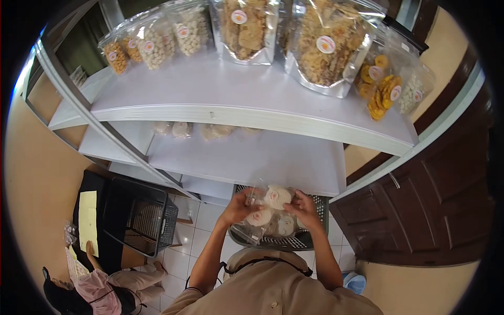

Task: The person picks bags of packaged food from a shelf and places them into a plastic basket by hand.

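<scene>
Taking the grey basket below the shelves as the landmark: far to its left, on the tiled floor, a seated person in pink is beside a black crate. Just left of the basket's middle, the left hand reaches in, its grip pinching the left edge of a clear bag of pale round crackers. The bag is held directly above the basket, touching both hands, and seems to rest partly on other bags inside, though the view there is crowded. Above the basket's right half, the right hand closes its grip on the bag's right side, fingers curled over the plastic. Above the basket, white shelves carry more snack bags. Right of it stands a dark wooden door.
</scene>
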